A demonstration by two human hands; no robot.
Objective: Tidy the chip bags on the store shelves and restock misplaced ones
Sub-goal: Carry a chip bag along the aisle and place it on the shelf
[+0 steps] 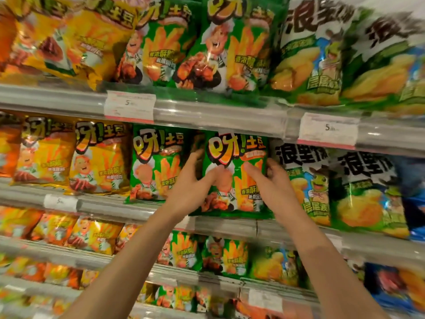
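Observation:
A green chip bag (236, 157) with a cartoon chef and fries stands upright on the second shelf, in the middle of the view. My left hand (195, 180) grips its left edge, thumb across the front and fingers behind. My right hand (269, 178) grips its right edge the same way. A second green bag (154, 164) of the same kind stands just to its left, touching it.
Yellow bags (99, 157) fill the shelf's left side, white-and-green bags (305, 180) the right. The shelf rail (218, 116) above carries price tags (128, 107). More green bags (225, 254) and yellow ones sit on lower shelves.

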